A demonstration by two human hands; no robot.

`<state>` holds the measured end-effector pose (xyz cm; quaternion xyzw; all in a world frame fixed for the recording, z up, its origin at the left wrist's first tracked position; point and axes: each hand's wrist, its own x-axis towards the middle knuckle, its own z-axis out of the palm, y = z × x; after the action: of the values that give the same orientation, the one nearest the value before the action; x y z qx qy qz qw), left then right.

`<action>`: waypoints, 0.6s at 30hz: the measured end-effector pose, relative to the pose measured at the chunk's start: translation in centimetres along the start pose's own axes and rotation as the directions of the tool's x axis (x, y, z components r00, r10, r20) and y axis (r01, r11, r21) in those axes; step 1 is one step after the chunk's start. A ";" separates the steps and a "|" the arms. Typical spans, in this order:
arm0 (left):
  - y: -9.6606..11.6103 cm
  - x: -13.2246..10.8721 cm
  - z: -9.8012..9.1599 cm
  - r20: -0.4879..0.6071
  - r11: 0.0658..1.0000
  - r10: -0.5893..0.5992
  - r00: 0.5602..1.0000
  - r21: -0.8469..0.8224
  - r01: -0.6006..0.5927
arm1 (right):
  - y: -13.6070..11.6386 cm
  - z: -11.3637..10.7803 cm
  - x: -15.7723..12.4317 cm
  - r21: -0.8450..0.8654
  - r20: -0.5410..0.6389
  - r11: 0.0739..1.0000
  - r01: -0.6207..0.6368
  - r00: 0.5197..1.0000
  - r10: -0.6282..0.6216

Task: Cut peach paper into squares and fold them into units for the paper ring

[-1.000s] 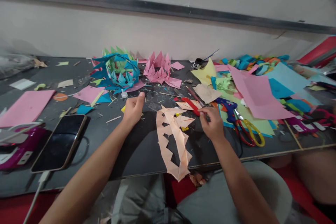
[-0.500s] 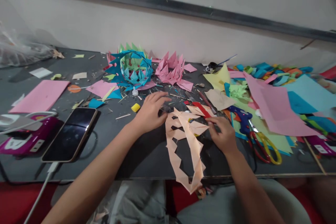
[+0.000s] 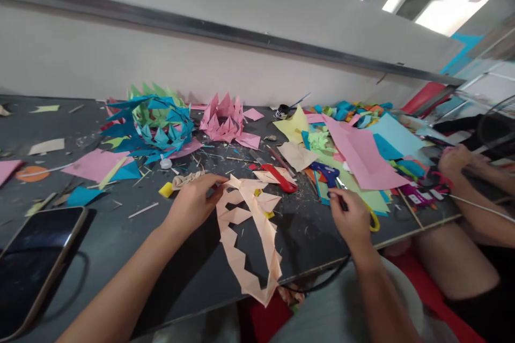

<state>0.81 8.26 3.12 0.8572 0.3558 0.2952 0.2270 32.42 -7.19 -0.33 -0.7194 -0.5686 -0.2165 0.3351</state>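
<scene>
A peach paper crown (image 3: 263,225), a zigzag band of folded points, lies in front of me, its lower end past the table's edge. My left hand (image 3: 197,201) pinches its upper left end between thumb and fingers. My right hand (image 3: 352,220) is closed around the handle of a blue glue gun (image 3: 328,172), whose body rests over coloured paper. Scissors with a yellow handle (image 3: 374,220) lie partly hidden behind that hand. A red-handled cutter (image 3: 281,178) lies on a loose peach piece just beyond the crown.
Blue and green paper crowns (image 3: 161,123) and a pink crown (image 3: 223,120) stand by the wall. Coloured sheets (image 3: 358,150) spread at right. A phone (image 3: 36,262) lies at left. Another person's hand (image 3: 454,161) is at far right. Paper scraps litter the dark table (image 3: 161,262).
My right hand has left the red cutter, moved right and closed on the glue gun handle. My left hand now pinches the crown's end. The view has turned right, bringing another person into sight.
</scene>
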 end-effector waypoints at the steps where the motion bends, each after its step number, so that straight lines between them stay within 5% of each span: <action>1: 0.1 0.0 -0.1 -0.033 1.000 -0.004 0.999 -0.002 0.004 | 1.0 -0.5 0.2 -0.033 -0.005 0.997 -0.074 0.997 0.074; 5: 0.2 0.1 -0.3 -0.150 1.000 -0.008 0.989 -0.011 0.007 | 4.7 -2.2 2.1 -0.119 0.056 0.947 -0.298 0.950 0.306; 9: 0.2 0.1 -0.6 -0.222 0.997 -0.063 0.973 -0.049 0.054 | 5.9 -3.3 3.6 -0.193 0.205 0.873 -0.448 0.852 0.482; 18: 0.5 0.2 -0.7 -0.290 0.958 -0.229 0.929 -0.239 0.161 | 3.5 -0.5 3.7 -0.284 0.449 0.856 -0.432 0.729 0.517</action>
<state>0.66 8.23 3.98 0.7304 0.4378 0.4398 0.2854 36.79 -5.47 1.77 -0.8962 -0.4135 0.0301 0.1577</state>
